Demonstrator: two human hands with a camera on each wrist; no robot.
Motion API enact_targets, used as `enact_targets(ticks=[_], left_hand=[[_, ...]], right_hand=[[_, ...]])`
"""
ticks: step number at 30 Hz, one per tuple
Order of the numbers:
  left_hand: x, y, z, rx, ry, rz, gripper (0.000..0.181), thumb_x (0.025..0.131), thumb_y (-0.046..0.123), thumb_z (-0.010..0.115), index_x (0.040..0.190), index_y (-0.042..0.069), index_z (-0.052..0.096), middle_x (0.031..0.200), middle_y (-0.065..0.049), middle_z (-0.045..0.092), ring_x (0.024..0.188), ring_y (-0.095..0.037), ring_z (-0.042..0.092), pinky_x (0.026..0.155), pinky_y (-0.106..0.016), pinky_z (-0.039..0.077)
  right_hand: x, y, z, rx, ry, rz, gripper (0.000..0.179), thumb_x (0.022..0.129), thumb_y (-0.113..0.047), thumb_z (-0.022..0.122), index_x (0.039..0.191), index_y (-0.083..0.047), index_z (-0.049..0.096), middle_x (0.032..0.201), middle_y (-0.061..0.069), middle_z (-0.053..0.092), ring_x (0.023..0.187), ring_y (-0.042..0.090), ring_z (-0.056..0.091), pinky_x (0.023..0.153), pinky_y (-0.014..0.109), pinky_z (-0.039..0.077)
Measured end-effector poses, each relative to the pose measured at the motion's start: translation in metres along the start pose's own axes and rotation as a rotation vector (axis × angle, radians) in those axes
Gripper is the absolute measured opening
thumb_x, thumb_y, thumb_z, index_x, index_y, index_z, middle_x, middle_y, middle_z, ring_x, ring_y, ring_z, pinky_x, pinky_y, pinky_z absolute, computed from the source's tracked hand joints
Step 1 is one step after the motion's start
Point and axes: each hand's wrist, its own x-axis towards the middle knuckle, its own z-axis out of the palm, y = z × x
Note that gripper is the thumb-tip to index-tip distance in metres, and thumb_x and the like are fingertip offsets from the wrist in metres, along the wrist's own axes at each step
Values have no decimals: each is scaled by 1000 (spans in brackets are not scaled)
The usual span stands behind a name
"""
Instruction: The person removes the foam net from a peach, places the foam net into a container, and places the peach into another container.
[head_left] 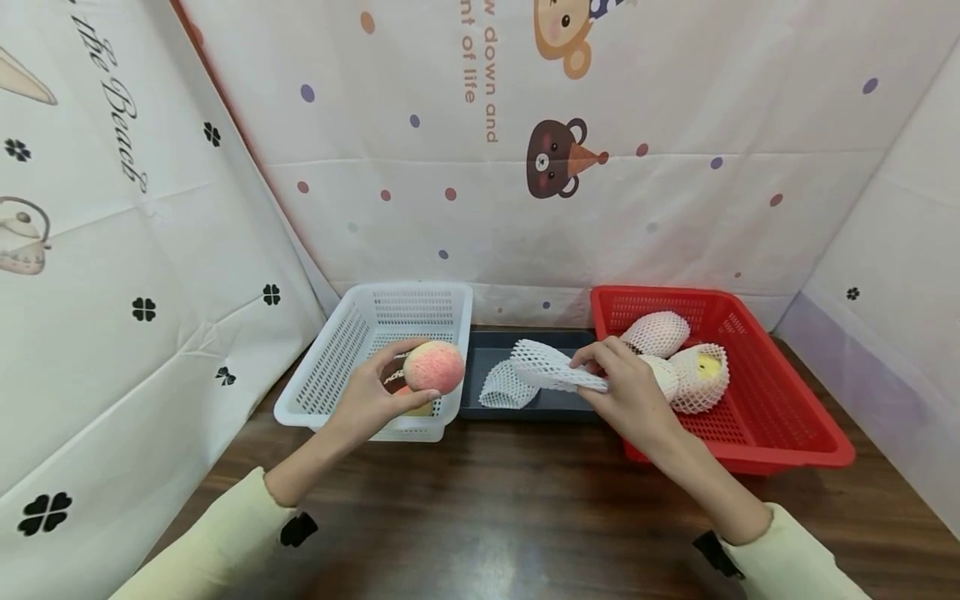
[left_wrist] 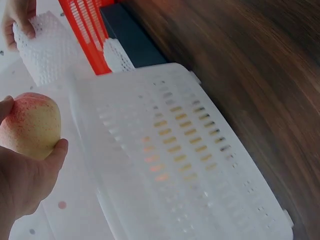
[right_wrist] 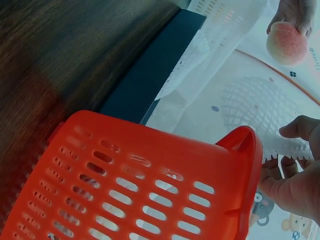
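Note:
My left hand [head_left: 372, 398] pinches a pink and yellow peach [head_left: 434, 367] between thumb and fingers, over the right side of the white basket [head_left: 300, 417]. In the left wrist view the peach [left_wrist: 34, 125] shows its yellow underside. My right hand [head_left: 636, 398] grips one end of a white foam net sleeve [head_left: 551, 365], which looks flattened and points left above the dark tray [head_left: 468, 407]. A second foam net sleeve [head_left: 504, 388] lies in that tray. Beneath my left hand, the white basket holds yellow and orange-red fruit, partly hidden.
At the right stands a red basket [head_left: 780, 400] with several net-wrapped fruits [head_left: 697, 377] in its left part, one showing yellow. All containers sit on a dark wooden table [head_left: 480, 500]. Printed cloth walls [head_left: 420, 225] enclose the back and both sides.

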Motion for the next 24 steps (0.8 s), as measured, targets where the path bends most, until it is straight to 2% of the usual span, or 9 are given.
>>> enact_targets(ticks=[7, 16, 24], left_hand=[[-2, -6, -12, 63, 49, -45, 69, 77, 20, 91, 137, 18, 58, 137, -4, 57, 119, -27, 62, 96, -38, 56], [-4, -12, -27, 83, 51, -72, 69, 79, 20, 90, 139, 17, 56, 139, -4, 55, 120, -27, 61, 97, -41, 55], [-3, -21, -43, 119, 75, -109, 72, 81, 20, 88, 142, 12, 53, 141, -8, 55, 122, -27, 60, 96, -31, 55]], right_hand=[[1, 2, 5, 37, -28, -1, 36, 77, 6, 83, 105, -11, 68, 93, 2, 57, 81, 16, 54, 71, 36, 58], [2, 8, 12, 25, -67, 31, 34, 79, 6, 81, 105, -11, 69, 93, 3, 57, 81, 16, 53, 71, 35, 56], [7, 8, 20, -3, -26, 46, 33, 77, 8, 81, 104, -8, 69, 90, 8, 55, 81, 20, 52, 71, 38, 53]])
